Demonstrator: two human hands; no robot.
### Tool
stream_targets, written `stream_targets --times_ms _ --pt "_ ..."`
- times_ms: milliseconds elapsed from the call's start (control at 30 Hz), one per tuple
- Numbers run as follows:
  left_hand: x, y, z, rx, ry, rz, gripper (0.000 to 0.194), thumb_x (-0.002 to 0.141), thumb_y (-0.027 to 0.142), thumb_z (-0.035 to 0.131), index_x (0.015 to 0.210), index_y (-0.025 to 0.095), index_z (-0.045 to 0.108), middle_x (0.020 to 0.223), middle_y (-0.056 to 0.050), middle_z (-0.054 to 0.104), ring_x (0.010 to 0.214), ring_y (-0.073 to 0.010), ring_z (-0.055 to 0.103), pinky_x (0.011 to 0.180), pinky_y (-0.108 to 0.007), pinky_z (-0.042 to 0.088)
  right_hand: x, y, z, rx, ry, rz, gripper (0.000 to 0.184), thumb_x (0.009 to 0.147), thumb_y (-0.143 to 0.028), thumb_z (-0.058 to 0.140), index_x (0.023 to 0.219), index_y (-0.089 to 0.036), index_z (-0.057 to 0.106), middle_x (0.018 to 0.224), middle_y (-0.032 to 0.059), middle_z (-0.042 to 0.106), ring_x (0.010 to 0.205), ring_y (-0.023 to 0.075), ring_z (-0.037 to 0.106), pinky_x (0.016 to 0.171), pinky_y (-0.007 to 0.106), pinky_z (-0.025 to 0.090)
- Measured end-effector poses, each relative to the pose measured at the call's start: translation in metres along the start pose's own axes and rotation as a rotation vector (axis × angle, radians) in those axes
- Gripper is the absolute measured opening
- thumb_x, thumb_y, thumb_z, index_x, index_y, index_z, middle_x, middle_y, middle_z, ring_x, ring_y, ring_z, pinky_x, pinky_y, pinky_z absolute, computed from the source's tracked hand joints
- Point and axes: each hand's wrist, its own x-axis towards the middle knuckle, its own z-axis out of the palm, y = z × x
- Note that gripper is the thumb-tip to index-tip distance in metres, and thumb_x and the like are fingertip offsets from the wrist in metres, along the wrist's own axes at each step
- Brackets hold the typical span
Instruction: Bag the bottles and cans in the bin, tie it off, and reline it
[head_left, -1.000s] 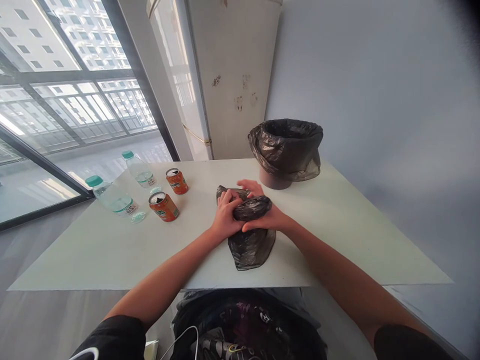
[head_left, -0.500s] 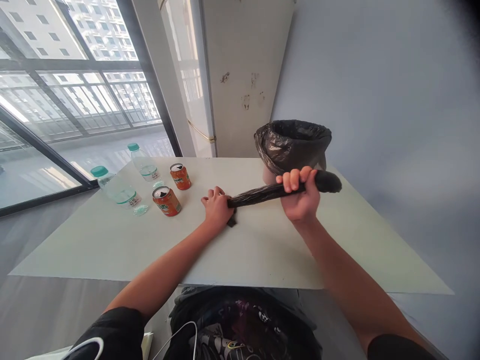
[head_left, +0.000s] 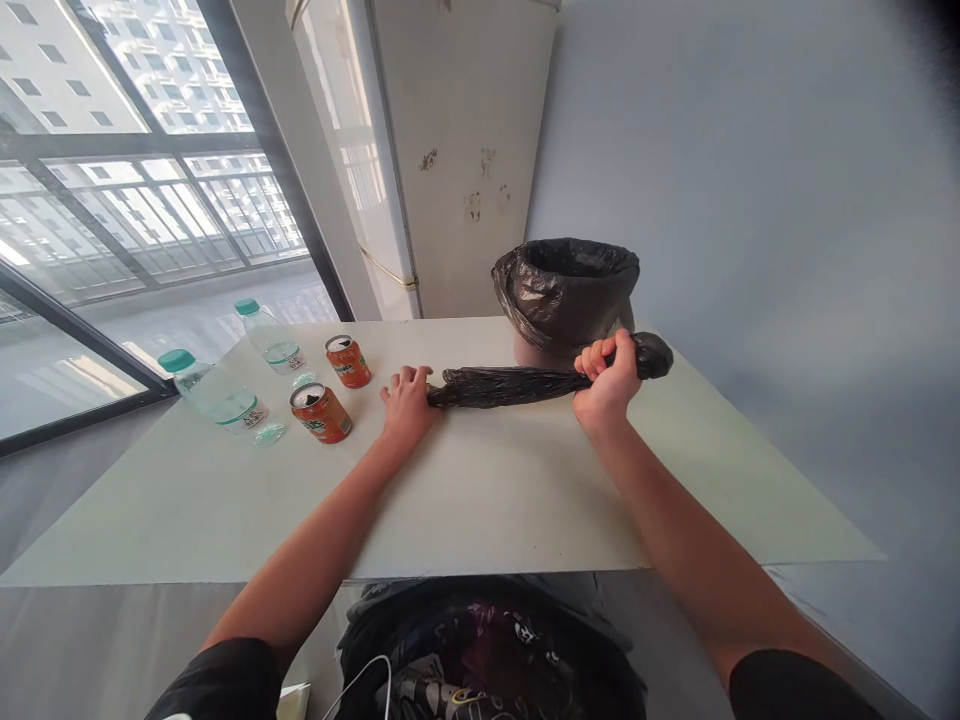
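Note:
A black plastic garbage bag [head_left: 510,388], bunched lengthwise, stretches between my two hands just above the white table. My left hand [head_left: 409,405] rests low by the tabletop, closed on the bag's left end. Around the bag's right part wraps my right hand [head_left: 609,378] in a fist, with a rounded bulge of black plastic sticking out past it. Right behind that hand stands a trash bin [head_left: 531,350] lined with another black bag [head_left: 562,310], its mouth open.
Left of my left hand stand two orange soda cans [head_left: 322,413] [head_left: 348,361]. Two clear bottles with green caps [head_left: 217,395] [head_left: 271,340] lie tilted farther left. The white table [head_left: 480,510] ends close to my body; a wall [head_left: 712,200] borders the right, a fridge [head_left: 465,130] the back.
The bag between my hands has become looser and wider, its loose tail at the left no longer hanging below my hand. Both hands and the whole scene have shifted slightly left in view.

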Motion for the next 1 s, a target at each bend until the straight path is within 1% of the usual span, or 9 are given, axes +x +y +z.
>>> stream_targets --times_ms 200,267,367,467,567,700,767,900,1000 --pt "-0.020 0.029 -0.012 -0.340 0.178 0.548 0.067 0.072 0.009 0.057 0.137 0.022 0.046 0.143 -0.016 0.057 0.138 -0.0321 0.054 0.122 -0.055 0.038 0.001 0.015 -0.003 -0.164 0.002 -0.077 0.047 0.098 -0.055 0.064 0.066 -0.024 0.047 0.055 -0.0047 0.051 0.054 0.0132 0.050 0.066 0.030 0.052" --pt "-0.031 0.040 -0.012 -0.407 0.181 0.636 0.063 0.075 0.006 0.053 0.135 0.023 0.046 0.142 -0.015 0.059 0.137 -0.0299 0.056 0.122 -0.054 0.039 -0.007 0.017 0.000 -0.237 -0.202 -0.105 0.042 0.100 -0.055 0.062 0.072 -0.024 0.054 0.069 -0.0007 0.066 0.072 0.0174 0.065 0.088 0.036 0.057" --pt "-0.043 0.052 -0.002 -0.479 0.141 0.651 0.067 0.086 0.016 0.061 0.148 0.024 0.038 0.148 -0.017 0.057 0.142 -0.0309 0.055 0.120 -0.053 0.044 -0.028 0.014 0.008 -0.392 -0.675 -0.133 0.040 0.105 -0.058 0.053 0.089 -0.025 0.067 0.120 0.0058 0.076 0.123 0.0242 0.067 0.121 0.047 0.043" --pt "-0.046 0.055 0.017 -0.495 0.113 0.591 0.078 0.088 0.033 0.072 0.153 0.023 0.031 0.149 -0.019 0.058 0.141 -0.0354 0.057 0.113 -0.055 0.051 -0.055 0.011 0.016 -0.508 -0.992 -0.152 0.039 0.107 -0.060 0.052 0.115 -0.027 0.072 0.152 0.0064 0.061 0.146 0.0270 0.050 0.128 0.053 0.034" --pt "-0.045 0.049 0.028 -0.555 0.074 0.503 0.060 0.089 0.031 0.068 0.142 0.023 0.039 0.130 -0.014 0.069 0.120 -0.0324 0.068 0.097 -0.049 0.058 -0.075 0.012 0.020 -0.531 -1.152 -0.146 0.054 0.099 -0.066 0.062 0.141 -0.032 0.064 0.158 0.0075 0.055 0.152 0.0298 0.040 0.127 0.055 0.036" --pt "-0.042 0.041 0.020 -0.490 0.109 0.416 0.044 0.079 0.014 0.062 0.120 0.025 0.052 0.113 -0.006 0.074 0.103 -0.0273 0.068 0.097 -0.045 0.053 -0.072 0.019 0.014 -0.502 -1.179 -0.221 0.106 0.072 -0.076 0.085 0.161 -0.035 0.043 0.158 0.0102 0.051 0.150 0.0346 0.038 0.125 0.055 0.038" --pt "-0.040 0.039 0.014 -0.425 0.149 0.386 0.046 0.072 0.009 0.060 0.115 0.025 0.053 0.113 -0.005 0.075 0.103 -0.0265 0.067 0.100 -0.044 0.050 -0.061 0.023 0.008 -0.453 -1.102 -0.332 0.113 0.066 -0.082 0.085 0.160 -0.037 0.043 0.148 0.0108 0.056 0.138 0.0352 0.048 0.120 0.055 0.041" --pt "-0.036 0.038 0.011 -0.368 0.178 0.356 0.045 0.068 0.006 0.058 0.108 0.025 0.054 0.107 -0.004 0.076 0.099 -0.0256 0.068 0.100 -0.043 0.047 -0.045 0.025 0.000 -0.370 -0.927 -0.440 0.082 0.080 -0.086 0.069 0.144 -0.036 0.062 0.112 0.0079 0.061 0.107 0.0300 0.058 0.103 0.052 0.049" --pt "-0.035 0.038 0.011 -0.355 0.183 0.327 0.043 0.068 0.006 0.058 0.106 0.025 0.054 0.103 -0.004 0.075 0.097 -0.0261 0.069 0.097 -0.043 0.046 -0.045 0.020 0.002 -0.406 -0.940 -0.416 0.052 0.091 -0.066 0.075 0.131 -0.033 0.070 0.100 0.0061 0.064 0.098 0.0268 0.058 0.093 0.048 0.052"
